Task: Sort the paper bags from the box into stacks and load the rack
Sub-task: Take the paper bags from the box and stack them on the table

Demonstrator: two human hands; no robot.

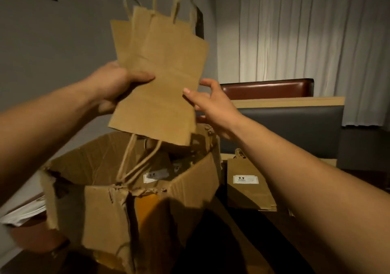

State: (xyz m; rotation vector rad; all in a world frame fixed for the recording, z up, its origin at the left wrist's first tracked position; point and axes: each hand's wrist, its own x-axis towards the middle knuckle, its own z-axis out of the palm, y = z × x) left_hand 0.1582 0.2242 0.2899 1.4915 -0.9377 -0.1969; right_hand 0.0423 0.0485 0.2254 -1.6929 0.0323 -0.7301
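Observation:
My left hand (115, 84) grips a fanned bunch of flat brown paper bags (160, 79) held up above the box, handles pointing up, thumb across the front. My right hand (207, 105) is at the bunch's right edge with fingers spread and relaxed, fingertips touching the paper. Below them stands a torn cardboard box (130, 195) with its flaps open. More bags (154, 175) lie inside it, twisted paper handles sticking up and a white label showing. A separate stack of bags (249, 187) with a white label lies flat to the right of the box.
A dark bench back (295, 130) with a wooden ledge and a red-brown seat back (268, 87) stands behind the box. White curtains (316, 30) hang at the right. White papers (23, 212) lie at the left edge. No rack shows.

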